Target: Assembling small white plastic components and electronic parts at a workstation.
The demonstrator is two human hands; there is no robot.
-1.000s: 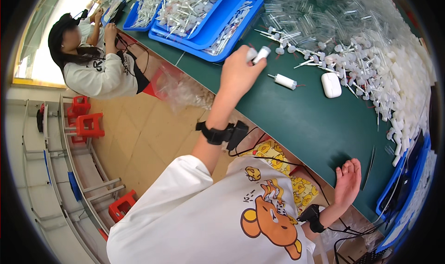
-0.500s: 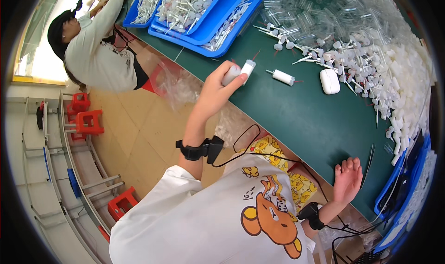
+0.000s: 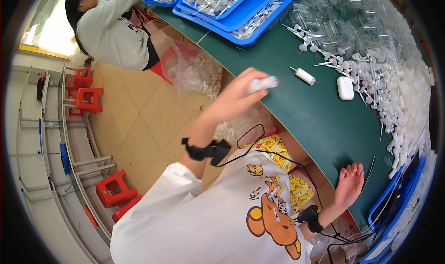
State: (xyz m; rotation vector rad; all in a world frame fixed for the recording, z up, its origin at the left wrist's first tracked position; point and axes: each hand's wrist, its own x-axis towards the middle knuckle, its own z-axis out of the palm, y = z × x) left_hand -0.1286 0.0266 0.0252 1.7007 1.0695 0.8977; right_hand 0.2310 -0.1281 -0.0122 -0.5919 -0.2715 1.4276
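My left hand [image 3: 234,97], raised near the table's front edge, is closed around a white cylinder [image 3: 263,83] with a thin red strand at its end. The fingers cover part of it, and whether a second piece is in the grip I cannot tell. To the right, on the green table [image 3: 301,120], lies a similar white cylinder in a clear sleeve [image 3: 304,76], with a thin tip and a red strand. My right hand [image 3: 349,185] rests at the table's near right, palm up, fingers loosely curled and apart, holding nothing. A thin, dark tweezer-like tool [image 3: 369,172] lies beside it.
Blue trays [image 3: 252,37] of small white stemmed parts stand at the back. Clear tubes [image 3: 331,22] and white parts [image 3: 405,106] heap along the far right. A white rounded case [image 3: 345,88] lies before them. A co-worker [image 3: 111,32] sits at the far left; red stools [image 3: 113,188] stand behind.
My left hand has drawn back toward the table's front edge and turned, still holding the white cylinder. My right hand stays in its place. The whole view has shifted slightly.
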